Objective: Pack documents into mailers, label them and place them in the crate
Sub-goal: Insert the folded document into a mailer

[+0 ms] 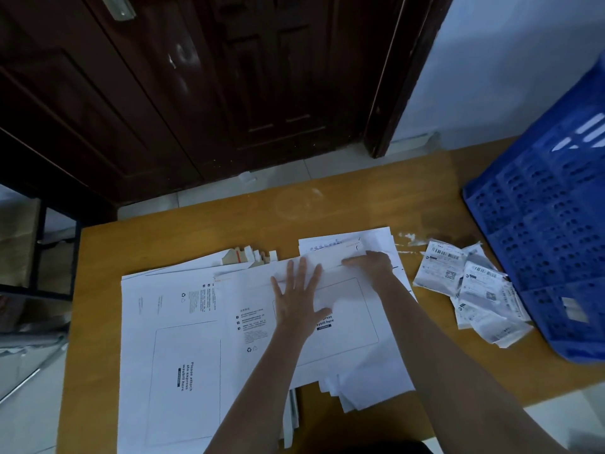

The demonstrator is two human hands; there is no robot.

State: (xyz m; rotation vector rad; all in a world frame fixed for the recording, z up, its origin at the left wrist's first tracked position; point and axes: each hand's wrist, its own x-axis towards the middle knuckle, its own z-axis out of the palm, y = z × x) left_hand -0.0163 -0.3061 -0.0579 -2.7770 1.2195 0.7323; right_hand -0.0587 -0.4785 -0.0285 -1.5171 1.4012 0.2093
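Near edge: two bare forearms reaching away over wooden table.
Left hand: fingers straight and spread, pressed flat on white mailer at mid-table, holding it down.
Right hand: at far edge of same mailer, fingers pressing along the folded flap; whether pinching or merely pressing, cannot tell.
Document sheets: just beyond the flap, handwriting visible, partly under the right hand.
Stack of unused mailers: left of the worked one, "Please attach waybill here" panel blank.
Pile of printed labels: right, loose and crumpled, near the crate, well apart from the mailer.
Blue crate: far right, perforated wall; contents not readable.
Progress, judged: sealing stage on one mailer; waybill panel bare, so labelling and crating outstanding; many mailers remaining.
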